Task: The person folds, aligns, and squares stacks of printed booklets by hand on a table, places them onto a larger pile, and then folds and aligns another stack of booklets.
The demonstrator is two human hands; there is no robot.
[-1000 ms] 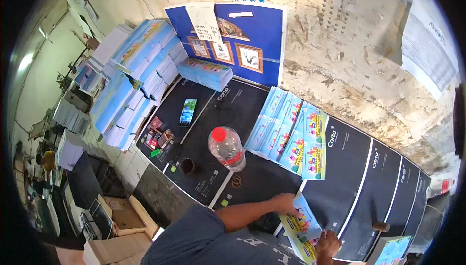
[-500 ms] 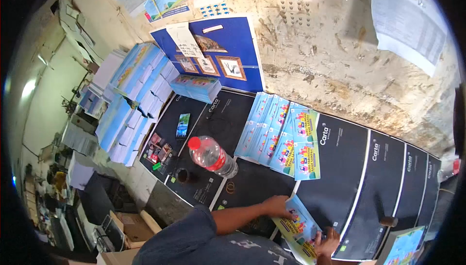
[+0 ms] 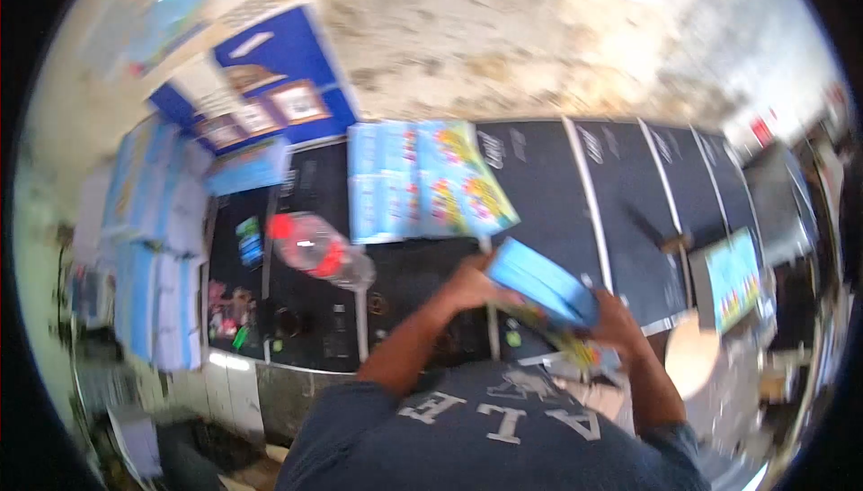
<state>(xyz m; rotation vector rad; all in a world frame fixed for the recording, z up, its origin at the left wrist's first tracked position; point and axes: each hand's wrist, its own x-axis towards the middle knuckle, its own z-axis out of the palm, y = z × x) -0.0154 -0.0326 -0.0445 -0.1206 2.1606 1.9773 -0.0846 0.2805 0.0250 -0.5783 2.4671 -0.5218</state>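
Black white-striped tabletop [image 3: 539, 167] against stained wall [image 3: 431, 50]; blue board [image 3: 306, 50] leans at left end. Tabletop print too blurred to read; dark shirt [image 3: 404, 455] shows letters A, L, E. Left hand [image 3: 472, 282] and right hand [image 3: 617, 322] grasp opposite ends of blue printed paper [image 3: 539, 282], over near table edge.

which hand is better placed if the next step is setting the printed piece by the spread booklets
Likely the left hand: it holds the end of the printed piece nearer the spread booklets. The right hand holds the other end, farther off.
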